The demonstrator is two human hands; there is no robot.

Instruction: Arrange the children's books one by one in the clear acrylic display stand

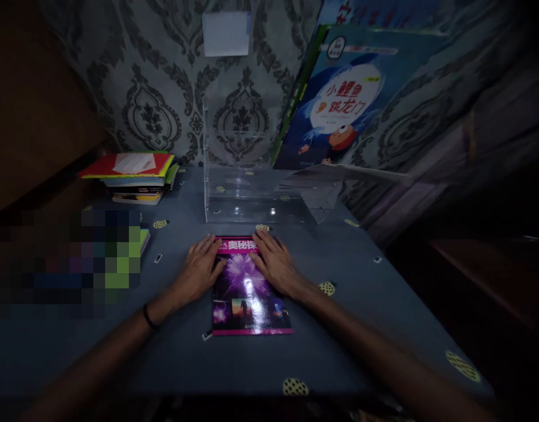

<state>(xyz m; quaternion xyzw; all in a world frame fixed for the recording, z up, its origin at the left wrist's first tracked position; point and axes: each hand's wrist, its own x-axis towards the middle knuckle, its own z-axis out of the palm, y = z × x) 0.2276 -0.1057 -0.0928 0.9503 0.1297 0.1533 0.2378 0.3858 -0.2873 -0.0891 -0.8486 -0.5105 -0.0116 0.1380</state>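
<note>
A glossy purple and magenta book lies flat, cover up, on the blue patterned tabletop in front of me. My left hand rests at its upper left edge, fingers stretched forward and the thumb on the cover. On the opposite side, my right hand lies over the upper right part of the cover, its fingers spread and pointing away from me. Neither hand is wrapped round the book. Part of the title is hidden beneath my right fingers.
Behind the book stands a clear acrylic stand, with blue picture books leaning upright at its right. A stack of books sits at the back left. Nearer left, a blurred-out patch covers some items beside a green edge. Patterned wallpaper closes the back.
</note>
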